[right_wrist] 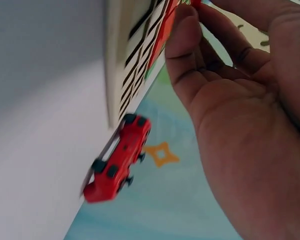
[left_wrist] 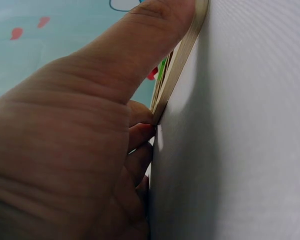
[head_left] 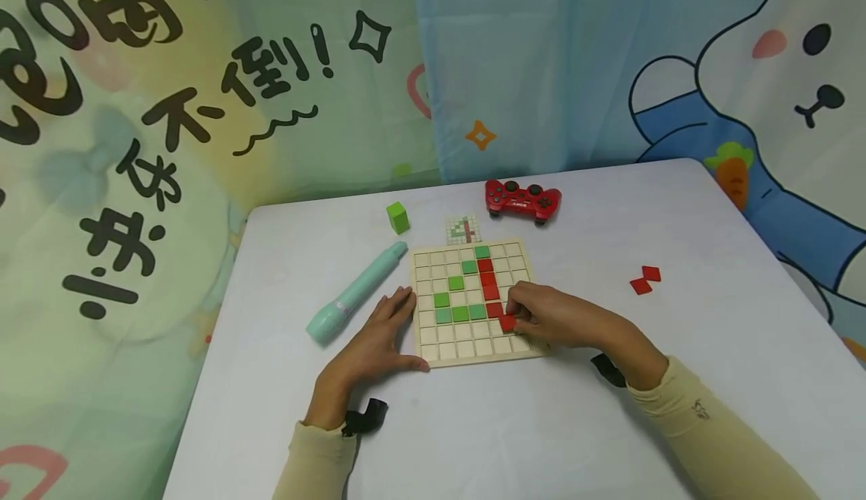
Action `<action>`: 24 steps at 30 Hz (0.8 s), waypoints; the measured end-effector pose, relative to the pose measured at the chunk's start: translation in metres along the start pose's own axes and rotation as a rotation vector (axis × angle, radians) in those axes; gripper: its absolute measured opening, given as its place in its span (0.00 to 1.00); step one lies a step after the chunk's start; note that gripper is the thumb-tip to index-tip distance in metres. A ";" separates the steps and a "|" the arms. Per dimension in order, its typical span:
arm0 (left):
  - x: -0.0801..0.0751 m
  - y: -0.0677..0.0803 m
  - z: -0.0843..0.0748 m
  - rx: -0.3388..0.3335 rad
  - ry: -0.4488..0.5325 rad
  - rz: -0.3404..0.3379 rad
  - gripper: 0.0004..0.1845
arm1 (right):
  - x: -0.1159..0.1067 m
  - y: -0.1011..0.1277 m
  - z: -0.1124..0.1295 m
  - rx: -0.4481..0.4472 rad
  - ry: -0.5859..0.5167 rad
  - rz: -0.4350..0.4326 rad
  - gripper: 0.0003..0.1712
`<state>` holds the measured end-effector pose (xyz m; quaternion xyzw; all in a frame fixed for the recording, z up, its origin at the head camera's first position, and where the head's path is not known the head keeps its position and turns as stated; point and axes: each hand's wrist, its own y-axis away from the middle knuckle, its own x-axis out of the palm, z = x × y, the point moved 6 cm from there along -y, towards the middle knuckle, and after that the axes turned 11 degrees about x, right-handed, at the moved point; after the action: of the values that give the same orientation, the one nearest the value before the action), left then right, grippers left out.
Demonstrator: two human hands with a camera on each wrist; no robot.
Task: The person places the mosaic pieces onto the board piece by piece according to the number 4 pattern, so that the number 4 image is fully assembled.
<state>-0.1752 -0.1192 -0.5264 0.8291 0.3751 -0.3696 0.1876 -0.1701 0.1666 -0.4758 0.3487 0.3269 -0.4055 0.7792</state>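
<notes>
A wooden grid board (head_left: 449, 351) lies on the table, with green and red square tiles set in several of its cells. My left hand (head_left: 372, 342) steadies the board's left side, fingers spread along the edge and the thumb (left_wrist: 140, 45) touching the near left corner. Over the right part of the board, my right hand (head_left: 564, 316) pinches a red square tile (head_left: 507, 323) between thumb and fingertips. That tile sits tilted just below the lowest red tile (head_left: 495, 310) in the column. In the right wrist view, the curled fingers partly hide the held tile.
Two loose red tiles (head_left: 640, 286) lie at the right of the table. Behind the board are a small printed pattern card (head_left: 455, 234), a red game controller (head_left: 521, 201) and a green cube (head_left: 398, 217). A mint-green tube-shaped object (head_left: 358, 289) lies left of the board.
</notes>
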 end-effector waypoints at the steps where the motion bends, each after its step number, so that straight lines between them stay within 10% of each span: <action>1: 0.000 0.000 0.000 0.001 0.000 0.000 0.68 | 0.002 -0.003 0.004 -0.013 0.010 0.006 0.09; 24: 0.000 0.000 0.001 -0.002 -0.024 0.017 0.69 | 0.015 -0.013 0.015 -0.037 0.112 0.027 0.09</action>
<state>-0.1757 -0.1197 -0.5274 0.8277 0.3661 -0.3774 0.1960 -0.1708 0.1431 -0.4833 0.3610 0.3727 -0.3686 0.7713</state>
